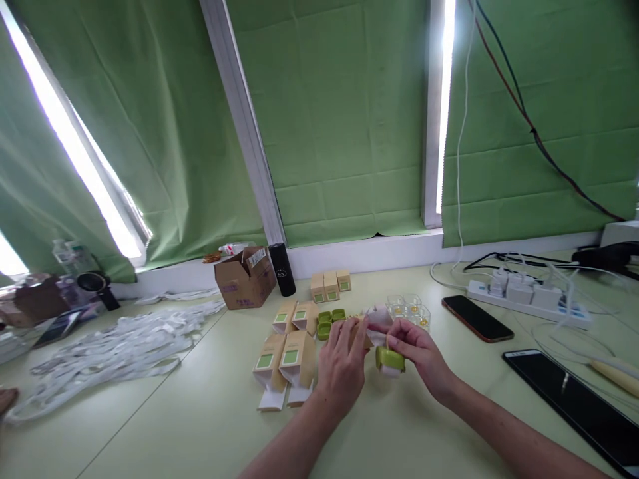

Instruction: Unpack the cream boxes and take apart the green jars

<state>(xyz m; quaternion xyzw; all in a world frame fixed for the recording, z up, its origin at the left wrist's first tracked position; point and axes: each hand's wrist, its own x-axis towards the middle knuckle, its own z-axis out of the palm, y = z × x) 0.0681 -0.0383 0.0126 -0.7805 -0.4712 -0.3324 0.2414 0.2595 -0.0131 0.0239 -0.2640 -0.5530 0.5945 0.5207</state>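
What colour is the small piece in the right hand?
The small piece is mostly yellow-green; head view.

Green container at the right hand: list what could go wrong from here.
The right hand seems only to pinch the green container, so it might slip. The clear containers just beyond that hand could get knocked. The boxes with loose flaps beside the left hand might be bumped.

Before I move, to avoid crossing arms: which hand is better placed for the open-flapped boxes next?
Probably the left hand: it's nearer the boxes, though its hold is unclear. The right hand, holding a green container, is farther.
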